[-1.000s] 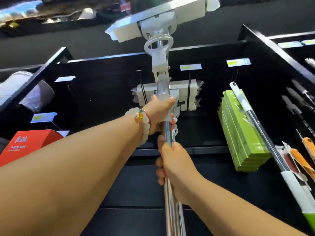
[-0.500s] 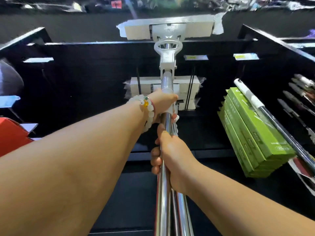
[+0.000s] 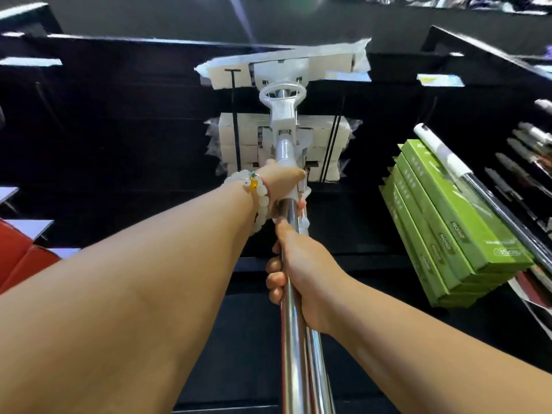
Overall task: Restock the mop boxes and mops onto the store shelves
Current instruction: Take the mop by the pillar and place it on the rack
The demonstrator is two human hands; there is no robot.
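Since half a second ago the mop head (image 3: 282,68) has tipped, its right end now higher than its left, and the green boxes (image 3: 454,222) have slid lower to the right of the pole (image 3: 289,264). My hands have kept their grip on the pole.

My left hand (image 3: 280,182) is curled round the pole up near its white collar, a pale bead bracelet (image 3: 258,191) on that wrist. My right hand (image 3: 301,273) sits just below it, fingers wrapped tight on the chrome.

Behind the pole stands the black store shelving (image 3: 119,115), with pale price tags (image 3: 440,80) along its edges. Straight behind the pole hang more wrapped mop heads (image 3: 322,144) on black hooks. Right of the pole the green boxes lie stacked and tilted, and another mop handle (image 3: 466,177) with a white grip rests across them. Left of the pole a red box (image 3: 21,258) shows at the edge.

My mop has a shiny chrome pole, a white plastic ring joint (image 3: 282,95) above my left hand and a flat white head in clear wrap at the top shelf edge. A second chrome tube (image 3: 318,369) runs beside the pole below my right hand
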